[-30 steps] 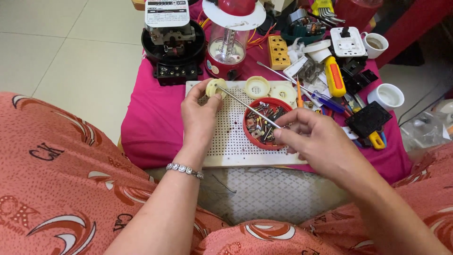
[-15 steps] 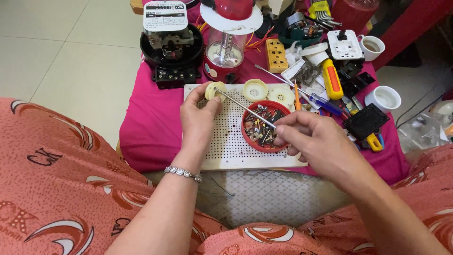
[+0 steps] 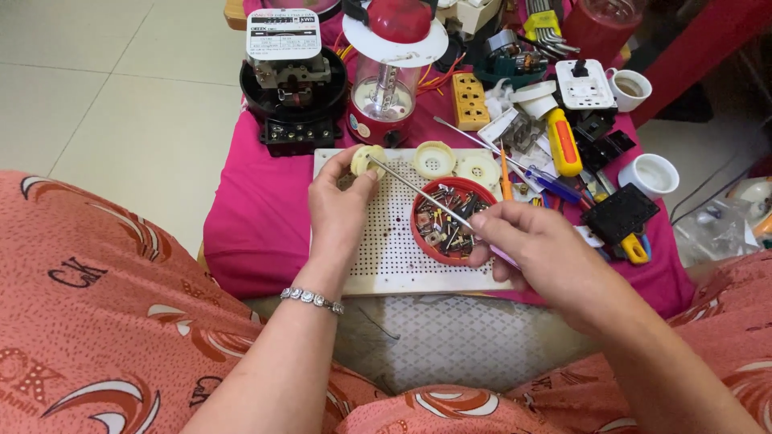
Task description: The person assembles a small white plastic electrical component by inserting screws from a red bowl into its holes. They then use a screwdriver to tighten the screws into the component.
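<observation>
We pinch a small cream round plastic fitting [image 3: 367,160] in our left hand [image 3: 342,210] on the white perforated board [image 3: 386,241] | right hand [image 3: 535,253] grips a slim metal-shaft screwdriver [image 3: 418,191], tip at the fitting | screw-driving looks under way; two matching cream fittings [image 3: 456,163] wait beside the red bowl of screws [image 3: 448,221]

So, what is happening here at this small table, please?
A person sits over a pink-covered table crowded with electrical parts. The left hand pinches a small cream round part at the top edge of a white perforated board. The right hand holds a screwdriver by its handle, with the thin shaft reaching across to that part. Below the shaft, on the board, stands a red bowl full of screws and small metal pieces.
</observation>
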